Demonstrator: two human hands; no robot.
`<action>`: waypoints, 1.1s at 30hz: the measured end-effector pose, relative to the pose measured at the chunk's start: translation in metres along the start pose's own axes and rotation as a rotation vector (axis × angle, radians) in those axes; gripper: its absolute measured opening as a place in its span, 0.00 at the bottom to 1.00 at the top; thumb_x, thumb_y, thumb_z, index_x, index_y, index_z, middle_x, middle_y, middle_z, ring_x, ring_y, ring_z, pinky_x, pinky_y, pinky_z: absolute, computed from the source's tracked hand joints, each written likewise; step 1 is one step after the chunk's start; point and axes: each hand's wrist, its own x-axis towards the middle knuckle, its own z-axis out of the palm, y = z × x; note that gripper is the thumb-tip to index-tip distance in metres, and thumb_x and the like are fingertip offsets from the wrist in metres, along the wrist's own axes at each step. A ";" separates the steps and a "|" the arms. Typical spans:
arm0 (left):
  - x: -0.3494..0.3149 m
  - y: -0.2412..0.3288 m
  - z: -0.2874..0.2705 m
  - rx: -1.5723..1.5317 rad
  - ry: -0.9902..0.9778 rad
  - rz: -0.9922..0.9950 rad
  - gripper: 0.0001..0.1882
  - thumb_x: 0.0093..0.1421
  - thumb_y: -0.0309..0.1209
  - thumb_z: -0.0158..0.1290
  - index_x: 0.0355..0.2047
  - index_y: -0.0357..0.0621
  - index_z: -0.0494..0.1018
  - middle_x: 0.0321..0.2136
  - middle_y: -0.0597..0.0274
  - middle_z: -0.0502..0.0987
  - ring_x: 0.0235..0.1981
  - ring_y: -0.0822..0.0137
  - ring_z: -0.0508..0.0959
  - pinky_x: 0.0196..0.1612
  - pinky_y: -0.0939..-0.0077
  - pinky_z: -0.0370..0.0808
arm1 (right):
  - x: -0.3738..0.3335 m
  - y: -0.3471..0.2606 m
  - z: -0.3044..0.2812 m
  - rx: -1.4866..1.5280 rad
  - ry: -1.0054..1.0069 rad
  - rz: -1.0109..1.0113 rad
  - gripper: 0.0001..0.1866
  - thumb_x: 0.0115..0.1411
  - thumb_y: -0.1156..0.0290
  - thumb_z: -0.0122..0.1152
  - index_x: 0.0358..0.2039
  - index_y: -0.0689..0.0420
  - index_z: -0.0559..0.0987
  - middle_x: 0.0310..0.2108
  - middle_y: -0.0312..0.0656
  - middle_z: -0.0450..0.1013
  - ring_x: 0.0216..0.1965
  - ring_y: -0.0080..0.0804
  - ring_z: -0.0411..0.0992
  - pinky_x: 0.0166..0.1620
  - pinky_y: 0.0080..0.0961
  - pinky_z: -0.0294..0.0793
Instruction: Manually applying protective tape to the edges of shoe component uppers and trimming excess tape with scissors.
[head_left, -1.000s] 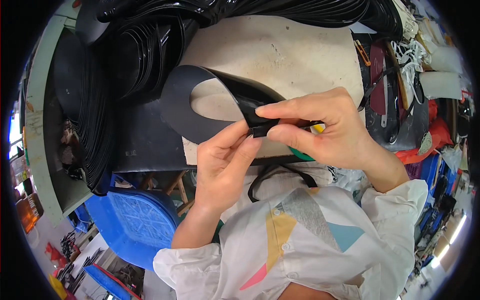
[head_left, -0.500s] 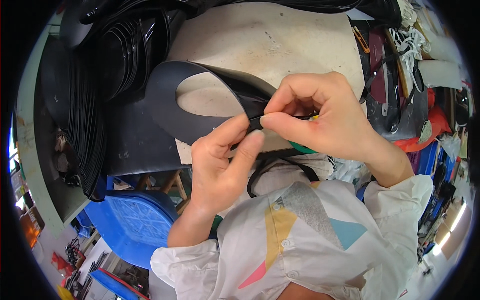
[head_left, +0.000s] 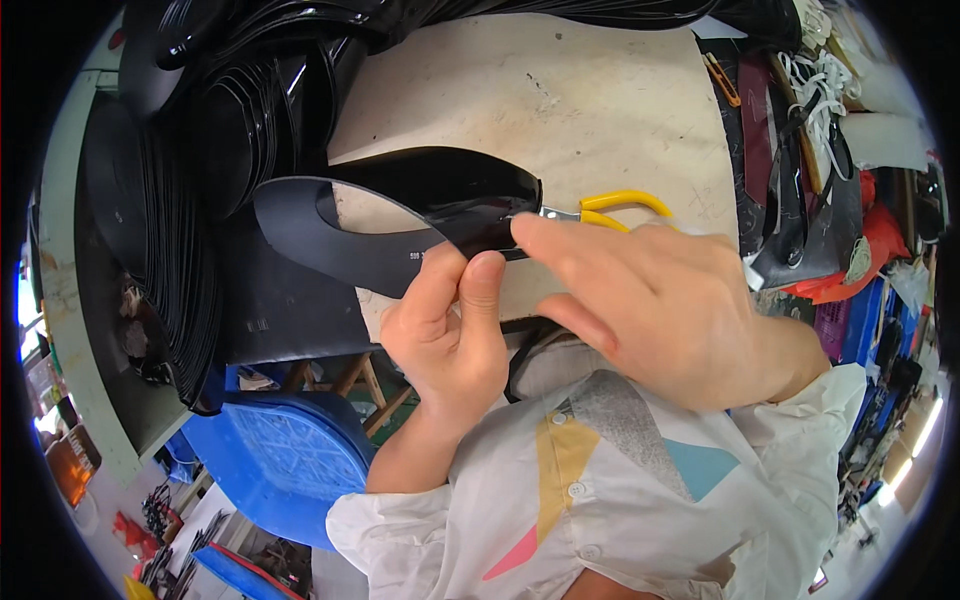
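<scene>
My left hand (head_left: 448, 335) is closed in a pinch, thumb against bent fingers, on the near edge of a curved black leather-like piece (head_left: 350, 250). This piece is matte on one face and glossy on the other, and it bends into a loop with a wide opening. To its right, my right hand (head_left: 665, 310) has the index finger stretched toward the piece's right end and the thumb apart; I see nothing held in it. Just beyond that hand, yellow-handled scissors (head_left: 625, 197) lie on the pale board, their blades mostly hidden by the black piece.
The pale board (head_left: 600, 110) covers the dark worktable (head_left: 290, 300). Stacks of similar black pieces (head_left: 165, 240) stand at the left. An orange cutter (head_left: 722, 80) and white cords (head_left: 825, 90) lie far right. A blue plastic stool (head_left: 280, 450) is below left.
My right hand has let go of the black piece's edge and its fingers have spread. The piece has shifted left and turned in my left hand. The yellow scissor handles now show.
</scene>
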 end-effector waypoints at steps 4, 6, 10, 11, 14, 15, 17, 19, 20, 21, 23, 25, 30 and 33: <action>0.002 0.004 0.000 -0.099 0.053 -0.097 0.15 0.62 0.27 0.49 0.17 0.39 0.63 0.16 0.78 0.58 0.20 0.84 0.52 0.20 0.85 0.46 | -0.001 0.007 -0.005 -0.134 0.242 -0.096 0.18 0.38 0.69 0.69 0.33 0.57 0.78 0.27 0.38 0.74 0.21 0.29 0.71 0.30 0.28 0.73; 0.006 -0.003 -0.009 -0.130 0.045 -0.117 0.16 0.62 0.27 0.48 0.17 0.40 0.63 0.16 0.78 0.57 0.20 0.84 0.51 0.20 0.84 0.46 | -0.001 0.017 -0.008 -0.097 0.263 -0.255 0.16 0.38 0.69 0.69 0.29 0.56 0.77 0.24 0.36 0.73 0.18 0.28 0.68 0.31 0.28 0.71; 0.004 0.000 -0.013 -0.161 0.059 -0.125 0.18 0.63 0.26 0.46 0.16 0.43 0.57 0.17 0.77 0.56 0.21 0.84 0.52 0.22 0.85 0.46 | -0.001 0.016 -0.002 -0.025 0.356 -0.345 0.13 0.37 0.67 0.70 0.24 0.55 0.76 0.19 0.33 0.71 0.16 0.26 0.64 0.32 0.28 0.68; 0.003 0.002 -0.018 -0.185 0.010 -0.135 0.18 0.63 0.25 0.45 0.16 0.43 0.56 0.17 0.77 0.56 0.22 0.83 0.53 0.23 0.86 0.49 | -0.003 0.017 -0.001 0.048 0.324 -0.317 0.13 0.37 0.67 0.71 0.22 0.55 0.77 0.19 0.33 0.71 0.16 0.26 0.64 0.31 0.27 0.67; -0.003 -0.002 -0.031 -0.267 -0.013 -0.114 0.17 0.63 0.26 0.45 0.17 0.44 0.56 0.18 0.76 0.57 0.23 0.83 0.54 0.26 0.87 0.54 | 0.002 0.020 -0.004 0.257 0.252 -0.195 0.11 0.37 0.68 0.72 0.19 0.55 0.77 0.16 0.33 0.70 0.16 0.27 0.64 0.29 0.24 0.65; -0.006 -0.007 -0.039 -0.367 -0.058 -0.112 0.14 0.63 0.28 0.45 0.20 0.40 0.63 0.21 0.71 0.66 0.25 0.81 0.62 0.33 0.84 0.62 | 0.004 0.021 -0.005 0.317 0.227 -0.151 0.11 0.37 0.69 0.72 0.19 0.56 0.77 0.15 0.34 0.70 0.16 0.27 0.64 0.29 0.23 0.65; -0.008 -0.003 -0.044 -0.394 -0.051 -0.170 0.11 0.64 0.29 0.45 0.26 0.36 0.68 0.27 0.65 0.72 0.29 0.78 0.68 0.38 0.80 0.66 | 0.008 0.024 -0.006 0.426 0.175 -0.059 0.09 0.38 0.71 0.72 0.18 0.57 0.78 0.14 0.35 0.70 0.16 0.27 0.64 0.28 0.22 0.64; -0.010 -0.002 -0.047 -0.436 -0.074 -0.184 0.11 0.64 0.30 0.45 0.31 0.33 0.71 0.32 0.60 0.75 0.34 0.74 0.72 0.43 0.77 0.68 | 0.010 0.025 -0.005 0.518 0.137 0.028 0.09 0.39 0.73 0.72 0.18 0.58 0.78 0.13 0.35 0.70 0.17 0.26 0.64 0.27 0.20 0.64; -0.010 -0.005 -0.049 -0.461 -0.100 -0.169 0.11 0.64 0.30 0.45 0.34 0.32 0.71 0.35 0.58 0.76 0.36 0.72 0.73 0.45 0.75 0.68 | 0.010 0.026 -0.002 0.563 0.128 0.070 0.08 0.39 0.74 0.72 0.18 0.58 0.78 0.13 0.35 0.70 0.17 0.25 0.65 0.26 0.19 0.63; -0.010 -0.005 -0.050 -0.479 -0.118 -0.160 0.12 0.63 0.31 0.45 0.35 0.31 0.71 0.36 0.56 0.76 0.37 0.71 0.74 0.46 0.74 0.68 | 0.011 0.028 0.000 0.609 0.119 0.111 0.08 0.39 0.75 0.71 0.19 0.59 0.78 0.14 0.35 0.70 0.17 0.24 0.65 0.26 0.19 0.63; -0.009 -0.004 -0.052 -0.507 -0.145 -0.150 0.12 0.63 0.31 0.46 0.37 0.31 0.72 0.37 0.55 0.76 0.39 0.70 0.74 0.47 0.72 0.68 | 0.015 0.030 0.004 0.714 0.080 0.154 0.07 0.41 0.75 0.71 0.19 0.59 0.79 0.14 0.34 0.71 0.18 0.21 0.66 0.26 0.17 0.63; -0.008 -0.003 -0.052 -0.545 -0.161 -0.167 0.12 0.63 0.31 0.46 0.35 0.32 0.72 0.37 0.56 0.76 0.39 0.69 0.74 0.47 0.72 0.68 | 0.020 0.036 0.007 0.844 0.000 0.204 0.06 0.43 0.74 0.69 0.21 0.60 0.79 0.16 0.35 0.73 0.20 0.20 0.68 0.26 0.17 0.65; -0.002 -0.006 -0.060 -0.671 -0.127 -0.249 0.10 0.60 0.29 0.49 0.24 0.38 0.68 0.29 0.61 0.74 0.33 0.71 0.72 0.42 0.73 0.68 | 0.042 0.040 0.017 1.134 -0.294 0.392 0.07 0.47 0.72 0.67 0.24 0.61 0.79 0.19 0.36 0.73 0.23 0.18 0.68 0.27 0.18 0.65; -0.001 -0.003 -0.066 -0.639 -0.113 -0.347 0.14 0.56 0.25 0.51 0.15 0.44 0.60 0.16 0.71 0.64 0.17 0.78 0.63 0.22 0.83 0.61 | 0.050 0.032 0.017 1.115 -0.355 0.227 0.08 0.49 0.70 0.65 0.24 0.61 0.76 0.17 0.35 0.68 0.22 0.17 0.64 0.27 0.18 0.63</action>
